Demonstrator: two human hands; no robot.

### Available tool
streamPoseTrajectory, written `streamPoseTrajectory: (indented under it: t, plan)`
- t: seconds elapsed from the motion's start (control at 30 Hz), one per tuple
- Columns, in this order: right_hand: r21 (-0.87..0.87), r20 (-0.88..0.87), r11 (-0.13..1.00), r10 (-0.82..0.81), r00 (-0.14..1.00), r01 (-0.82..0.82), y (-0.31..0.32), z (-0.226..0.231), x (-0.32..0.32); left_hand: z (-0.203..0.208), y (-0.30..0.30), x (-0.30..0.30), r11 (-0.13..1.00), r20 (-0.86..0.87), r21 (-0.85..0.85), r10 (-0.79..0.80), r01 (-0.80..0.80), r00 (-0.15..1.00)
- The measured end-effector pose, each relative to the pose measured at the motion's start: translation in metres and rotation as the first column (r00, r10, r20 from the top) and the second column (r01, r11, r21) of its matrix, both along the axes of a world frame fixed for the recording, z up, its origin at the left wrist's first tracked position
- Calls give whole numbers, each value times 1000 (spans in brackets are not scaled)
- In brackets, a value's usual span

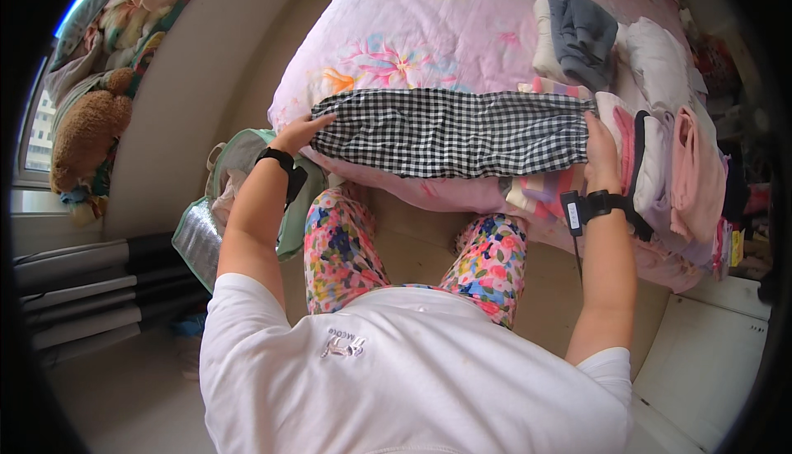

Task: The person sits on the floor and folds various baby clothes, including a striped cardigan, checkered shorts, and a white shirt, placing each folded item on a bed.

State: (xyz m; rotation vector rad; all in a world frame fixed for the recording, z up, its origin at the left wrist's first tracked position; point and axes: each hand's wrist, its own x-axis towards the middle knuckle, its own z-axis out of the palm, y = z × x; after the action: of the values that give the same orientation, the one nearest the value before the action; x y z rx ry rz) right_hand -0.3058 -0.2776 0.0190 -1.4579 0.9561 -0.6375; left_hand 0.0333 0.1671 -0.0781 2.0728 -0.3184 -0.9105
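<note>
A black-and-white checked garment [454, 132], long and narrow with gathered ends, is stretched sideways over the near edge of the bed; its exact kind is unclear. My left hand [302, 132] grips its left end, the thumb lying on top of the cloth. At the opposite end my right hand [602, 150] holds the gathered edge, with most of its fingers hidden. Striped pastel clothing [561, 186] lies partly beneath the garment near my right hand. Just right of that hand stands a row of folded clothes [652, 153] in white, pink and lilac.
A pink floral quilt [396, 21] covers the bed. Folded grey-blue clothing [582, 33] and a white bundle [656, 62] lie at its far right. On the floor at left is an open mint-green bag [290, 227]. A brown plush toy [89, 136] rests by the window.
</note>
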Motion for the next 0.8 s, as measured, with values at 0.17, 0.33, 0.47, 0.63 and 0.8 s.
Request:
streamPoseTrajectory:
  t: [0.17,0.33,0.47,0.63,0.8]
  plan:
    - [81,66,997,-22,998,17,8,-5,-5,27,-29,-14,982,39,15,186,-187,982]
    - [27,107,997,66,992,-69,18,1,-7,71,-89,-43,992,362,-63,123,-107,924]
    - [53,137,991,112,984,-120,28,6,-4,96,-149,-91,979,216,-181,-52,92,975]
    - [-59,-32,986,152,988,-154,41,7,8,83,-183,-136,950,77,-194,-234,245,969]
    - [-161,35,978,140,989,-133,64,8,29,29,-150,-110,985,344,-53,-139,167,929]
